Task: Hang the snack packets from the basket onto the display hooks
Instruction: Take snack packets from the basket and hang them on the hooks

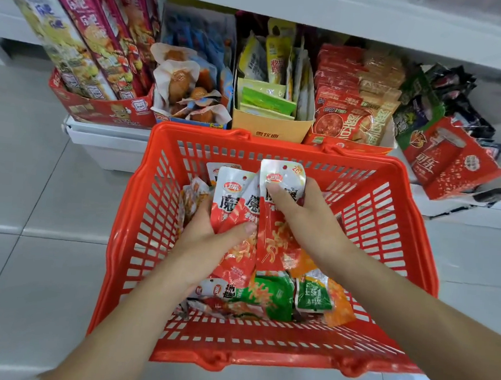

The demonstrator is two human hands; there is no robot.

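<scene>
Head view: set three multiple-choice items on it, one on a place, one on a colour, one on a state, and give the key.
1. The basket stands:
A on a counter
B on the tiled floor before the bottom shelf
C on a hook

2. The fanned packets in the left hand are chiefly:
A blue
B black
C red and white

3. The right hand:
A grips a single packet
B lies open on the floor
C holds the basket's rim

Key: 1 B, floor tiles show all round it. 2 C, white tops sit over red bodies. 3 A, thumb and fingers curl round its upper part.
</scene>
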